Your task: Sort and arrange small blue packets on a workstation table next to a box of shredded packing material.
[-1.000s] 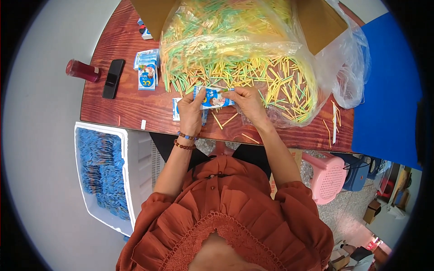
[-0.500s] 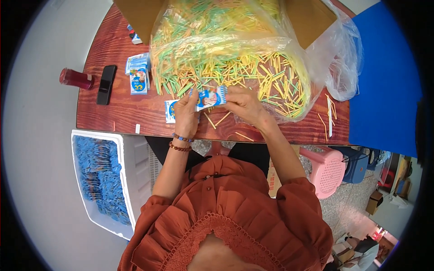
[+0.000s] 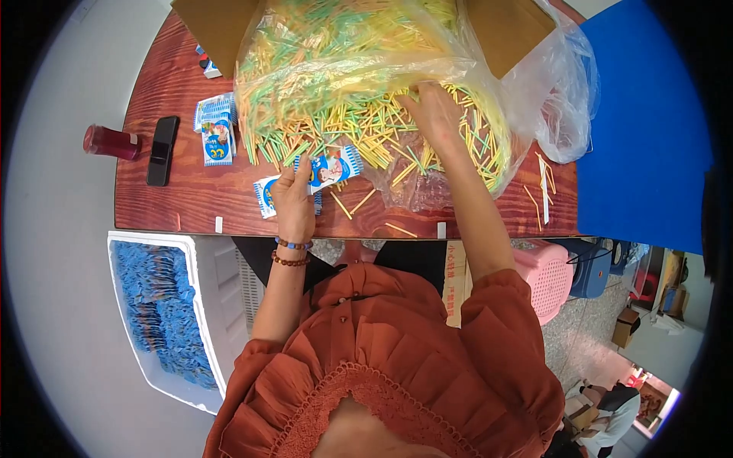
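Observation:
My left hand [image 3: 293, 200] holds a small blue and white packet [image 3: 333, 169] above the red wooden table [image 3: 175, 202]. Another such packet [image 3: 266, 195] lies under that hand. My right hand [image 3: 434, 113] reaches into a big heap of yellow, green and orange sticks [image 3: 359, 84] spilling from a clear plastic bag [image 3: 557, 84] in a cardboard box [image 3: 210, 27]. Its fingers are down among the sticks; what they grasp is hidden.
More blue packets [image 3: 215, 130] lie at the left of the table, with a black phone [image 3: 161, 149] and a red bottle [image 3: 109, 142]. A white bin [image 3: 202, 320] full of blue packets stands below the table's left. A pink stool [image 3: 546, 275] is at the right.
My right hand has left the packet and moved up and right into the stick heap. My left hand keeps the packet, now alone.

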The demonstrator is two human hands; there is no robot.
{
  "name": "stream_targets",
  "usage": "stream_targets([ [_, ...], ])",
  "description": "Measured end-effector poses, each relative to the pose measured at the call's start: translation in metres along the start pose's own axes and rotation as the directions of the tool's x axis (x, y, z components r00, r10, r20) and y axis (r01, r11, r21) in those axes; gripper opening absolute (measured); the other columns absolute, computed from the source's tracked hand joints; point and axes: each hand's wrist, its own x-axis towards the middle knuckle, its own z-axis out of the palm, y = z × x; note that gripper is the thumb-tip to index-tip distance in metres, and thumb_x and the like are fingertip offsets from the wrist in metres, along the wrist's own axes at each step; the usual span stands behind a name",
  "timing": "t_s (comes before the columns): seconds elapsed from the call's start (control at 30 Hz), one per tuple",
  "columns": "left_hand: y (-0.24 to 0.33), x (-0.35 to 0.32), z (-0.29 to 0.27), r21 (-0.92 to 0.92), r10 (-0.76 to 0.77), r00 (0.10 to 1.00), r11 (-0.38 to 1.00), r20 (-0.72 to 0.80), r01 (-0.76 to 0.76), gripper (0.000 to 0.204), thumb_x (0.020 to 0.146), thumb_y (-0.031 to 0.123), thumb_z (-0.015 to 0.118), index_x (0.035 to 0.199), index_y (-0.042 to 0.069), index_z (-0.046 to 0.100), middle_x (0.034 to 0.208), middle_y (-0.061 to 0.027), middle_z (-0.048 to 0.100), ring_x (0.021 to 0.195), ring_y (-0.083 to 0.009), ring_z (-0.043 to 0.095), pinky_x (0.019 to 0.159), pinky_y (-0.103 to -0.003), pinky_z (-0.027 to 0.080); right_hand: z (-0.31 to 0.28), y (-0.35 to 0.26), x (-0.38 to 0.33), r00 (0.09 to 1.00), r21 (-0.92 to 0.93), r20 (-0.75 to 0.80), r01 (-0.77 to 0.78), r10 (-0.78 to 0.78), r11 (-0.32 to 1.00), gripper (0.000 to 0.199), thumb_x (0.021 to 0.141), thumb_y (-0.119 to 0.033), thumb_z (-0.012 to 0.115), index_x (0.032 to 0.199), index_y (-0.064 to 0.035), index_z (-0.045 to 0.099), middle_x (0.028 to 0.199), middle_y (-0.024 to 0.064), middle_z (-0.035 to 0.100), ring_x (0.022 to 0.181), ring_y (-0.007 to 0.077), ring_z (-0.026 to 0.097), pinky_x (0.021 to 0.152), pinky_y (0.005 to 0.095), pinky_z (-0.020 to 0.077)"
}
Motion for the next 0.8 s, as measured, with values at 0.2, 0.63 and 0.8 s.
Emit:
stream_targets([
  [0.2,-0.010,0.008,-0.026,0.018,-0.015,1.000,1.000,0.003,0.015,0.016,0.094,0.017,0.061,0.090,0.003,0.067,0.084,0.0015,0.064,0.073,-0.0047,0.056,0.064,-0.023,0.046,0.021,-0.026,0.030,0.969,-0.222,0.240,-0.010,0.064,0.975,0.025,0.078,-0.024,0.062,0.086,-0.0026,0.072,0.095,0.0174,0.069,0.093,0.0304,0.064,0.079,0.0431,0.0492],
  [0.63,-0.001,-0.001,-0.006,0.010,-0.020,1.000,1.000,-0.013,0.020,0.019,0.093,0.022,0.064,0.081,0.009,0.068,0.066,0.0113,0.054,0.050,0.0028,0.032,0.041,-0.019,0.019,0.012,0.007,0.026,0.949,-0.239,0.266,0.235,-0.169,0.942,0.026,0.080,-0.013,0.048,0.093,0.0015,0.065,0.097,0.0253,0.064,0.092,0.0395,0.062,0.078,0.0470,0.0473],
  [0.8,-0.002,-0.001,-0.007,0.027,-0.042,0.999,0.999,0.022,0.042,0.019,0.093,0.022,0.063,0.082,0.008,0.069,0.067,0.0110,0.055,0.050,0.0031,0.033,0.041,-0.019,0.020,-0.009,0.019,0.011,0.875,-0.296,0.483,0.205,-0.039,0.933,0.026,0.084,-0.011,0.045,0.099,0.0012,0.061,0.102,0.0226,0.064,0.097,0.0376,0.061,0.091,0.0507,0.0399],
])
